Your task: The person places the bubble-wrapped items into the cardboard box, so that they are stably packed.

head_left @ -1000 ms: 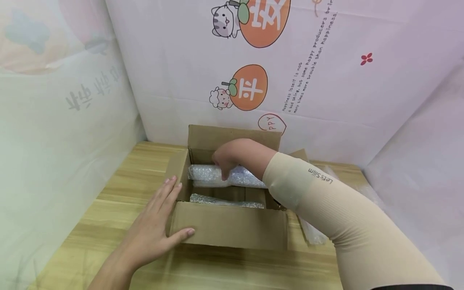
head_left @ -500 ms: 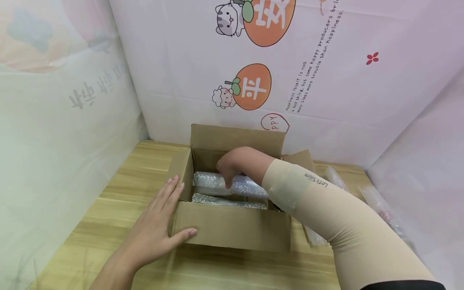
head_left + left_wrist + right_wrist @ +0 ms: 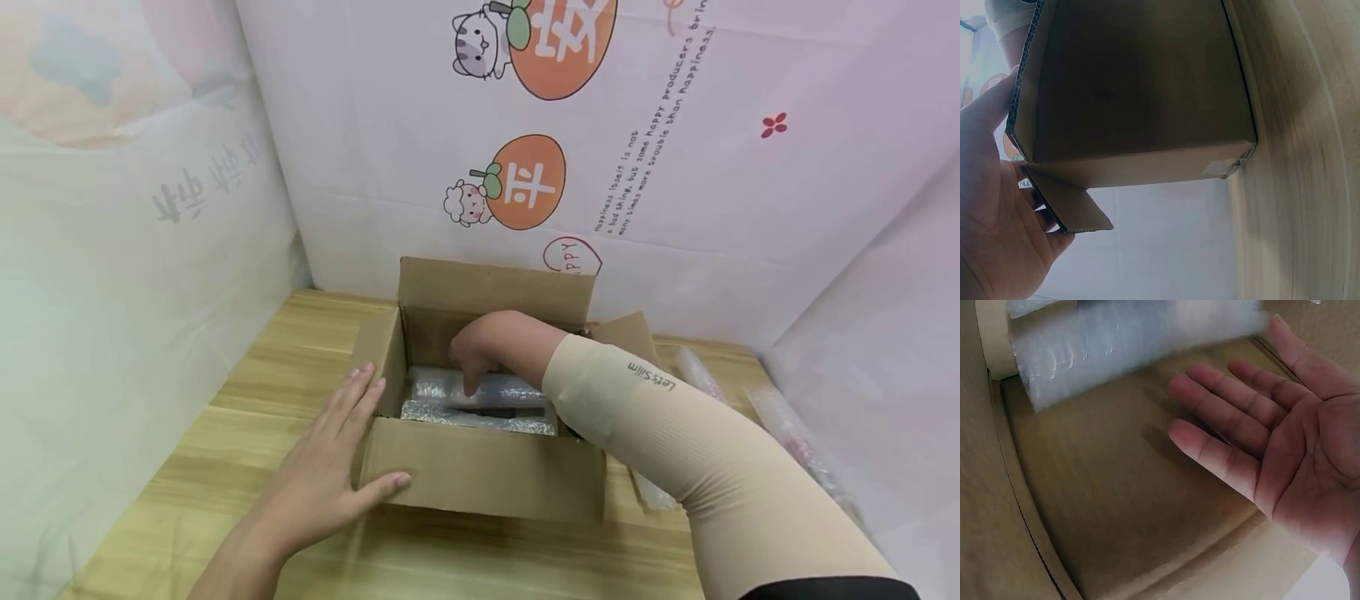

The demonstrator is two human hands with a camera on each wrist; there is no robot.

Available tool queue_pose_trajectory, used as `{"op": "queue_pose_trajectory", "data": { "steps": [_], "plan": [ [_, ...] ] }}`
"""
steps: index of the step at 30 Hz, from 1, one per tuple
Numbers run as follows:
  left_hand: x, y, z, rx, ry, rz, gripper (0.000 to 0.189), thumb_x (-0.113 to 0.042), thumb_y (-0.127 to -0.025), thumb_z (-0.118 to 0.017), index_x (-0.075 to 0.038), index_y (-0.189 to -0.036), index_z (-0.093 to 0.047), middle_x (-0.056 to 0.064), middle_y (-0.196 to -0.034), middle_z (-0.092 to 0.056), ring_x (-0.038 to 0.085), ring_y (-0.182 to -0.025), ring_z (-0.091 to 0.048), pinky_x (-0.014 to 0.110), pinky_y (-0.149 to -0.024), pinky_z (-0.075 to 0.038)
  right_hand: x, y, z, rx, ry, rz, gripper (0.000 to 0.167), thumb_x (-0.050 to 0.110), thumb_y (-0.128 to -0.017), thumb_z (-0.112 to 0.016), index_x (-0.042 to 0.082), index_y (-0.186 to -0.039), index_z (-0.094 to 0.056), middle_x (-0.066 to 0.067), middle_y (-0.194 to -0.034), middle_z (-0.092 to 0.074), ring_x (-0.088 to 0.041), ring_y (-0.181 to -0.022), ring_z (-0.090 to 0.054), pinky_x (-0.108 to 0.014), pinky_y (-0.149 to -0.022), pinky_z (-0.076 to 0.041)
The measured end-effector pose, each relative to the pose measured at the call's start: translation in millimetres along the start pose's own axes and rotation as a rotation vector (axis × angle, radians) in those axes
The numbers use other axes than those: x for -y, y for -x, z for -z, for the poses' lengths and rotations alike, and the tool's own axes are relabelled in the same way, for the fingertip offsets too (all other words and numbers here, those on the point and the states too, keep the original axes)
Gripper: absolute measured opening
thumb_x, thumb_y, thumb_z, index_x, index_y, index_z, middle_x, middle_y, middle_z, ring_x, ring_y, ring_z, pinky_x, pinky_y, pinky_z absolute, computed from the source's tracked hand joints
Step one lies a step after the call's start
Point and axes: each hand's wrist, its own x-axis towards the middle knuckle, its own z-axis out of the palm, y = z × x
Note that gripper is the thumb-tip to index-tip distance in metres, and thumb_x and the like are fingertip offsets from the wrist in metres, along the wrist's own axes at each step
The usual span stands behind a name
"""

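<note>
An open cardboard box (image 3: 487, 471) stands with its flaps spread. My left hand (image 3: 315, 475) rests at its left front corner, thumb on the front flap and extended fingers along the left flap. In the left wrist view, the left hand's fingers lie behind the small side flap (image 3: 1069, 203). My right hand (image 3: 491, 343) reaches inside the box. The right wrist view shows that hand palm up with loosely extended fingers (image 3: 1229, 415), its thumb tip at the end of a blurred bubble-wrapped roll (image 3: 1116, 344). A second bubble-wrapped roll (image 3: 472, 419) lies along the front wall.
More bubble-wrapped packages, one (image 3: 798, 442) at the far right and another (image 3: 697, 375) beside the box's right flap (image 3: 630, 337), lie on the wooden table (image 3: 247, 400). Printed white sheets (image 3: 360, 125) enclose the back and sides.
The bubble-wrapped roll under my right hand has moved lower in the box and closer to the front roll. My right hand has dropped slightly with it. The left hand keeps its place.
</note>
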Motion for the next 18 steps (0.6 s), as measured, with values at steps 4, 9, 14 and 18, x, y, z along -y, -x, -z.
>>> {"op": "queue_pose_trajectory", "data": {
  "steps": [4, 9, 14, 18],
  "plan": [
    [-2.4, -0.2, -1.6, -0.016, 0.003, -0.011, 0.105, -0.071, -0.081, -0.061, -0.023, -0.159, -0.011, -0.005, -0.166, -0.007, 0.021, -0.153, -0.009, 0.054, -0.117, -0.029, 0, 8.1, 1, -0.060, -0.033, -0.006, 0.045, 0.039, -0.092, -0.066, 0.008, -0.125, -0.064, -0.002, -0.112, -0.065, -0.016, -0.092, -0.058, -0.033, -0.087, -0.052],
    [-3.9, -0.1, -2.4, -0.019, -0.004, -0.002, 0.104, -0.072, -0.081, -0.061, -0.023, -0.159, -0.012, -0.006, -0.166, -0.007, 0.020, -0.153, -0.010, 0.052, -0.118, -0.028, -2, 28.4, 6, -0.169, -0.089, -0.010, 0.045, 0.044, -0.091, -0.064, 0.015, -0.126, -0.062, 0.001, -0.117, -0.064, -0.015, -0.103, -0.056, -0.036, -0.096, -0.048],
    [-4.1, 0.1, -1.7, -0.015, -0.003, 0.010, 0.105, -0.073, -0.081, -0.060, -0.024, -0.159, -0.011, -0.005, -0.166, -0.006, 0.020, -0.153, -0.008, 0.049, -0.120, -0.025, -4, 64.7, 15, -0.250, -0.106, -0.015, 0.056, 0.049, -0.093, -0.059, 0.019, -0.140, -0.053, 0.002, -0.138, -0.057, -0.016, -0.125, -0.052, -0.037, -0.109, -0.042],
    [-4.6, -0.2, -2.2, -0.012, 0.000, 0.015, 0.106, -0.073, -0.080, -0.061, -0.025, -0.159, -0.009, -0.006, -0.166, -0.005, 0.019, -0.153, -0.007, 0.050, -0.121, -0.024, -9, 98.4, 22, -0.333, -0.151, 0.000, 0.057, 0.050, -0.094, -0.059, 0.020, -0.142, -0.049, 0.001, -0.137, -0.058, -0.016, -0.126, -0.052, -0.037, -0.109, -0.041]
  ]
}}
